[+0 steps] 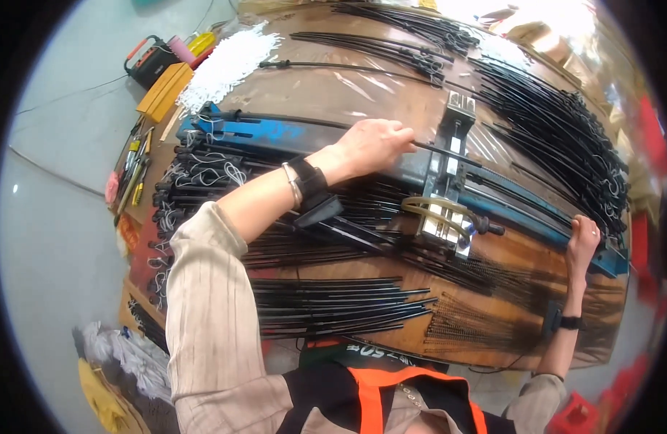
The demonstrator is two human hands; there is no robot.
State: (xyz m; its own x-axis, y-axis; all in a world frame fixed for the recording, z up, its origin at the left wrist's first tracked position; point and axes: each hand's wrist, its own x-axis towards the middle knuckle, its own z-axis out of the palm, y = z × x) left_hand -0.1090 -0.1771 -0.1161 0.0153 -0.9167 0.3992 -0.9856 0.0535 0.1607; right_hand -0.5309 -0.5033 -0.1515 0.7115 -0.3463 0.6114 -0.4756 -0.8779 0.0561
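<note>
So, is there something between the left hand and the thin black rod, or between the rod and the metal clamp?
Nothing visible: the left hand already grips the thin black rod, which runs unblocked into the metal clamp.

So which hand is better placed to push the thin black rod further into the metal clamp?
Probably the left hand: it already grips the thin black rod beside the metal clamp. The right hand rests far off on the blue rail.

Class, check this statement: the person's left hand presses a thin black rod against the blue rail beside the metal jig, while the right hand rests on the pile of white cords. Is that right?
One detail is wrong. The head view shows the right hand gripping the far right end of the blue rail, not resting on the white cords, which lie at the table's far left. The left hand does press a thin black rod beside the metal jig.
</note>
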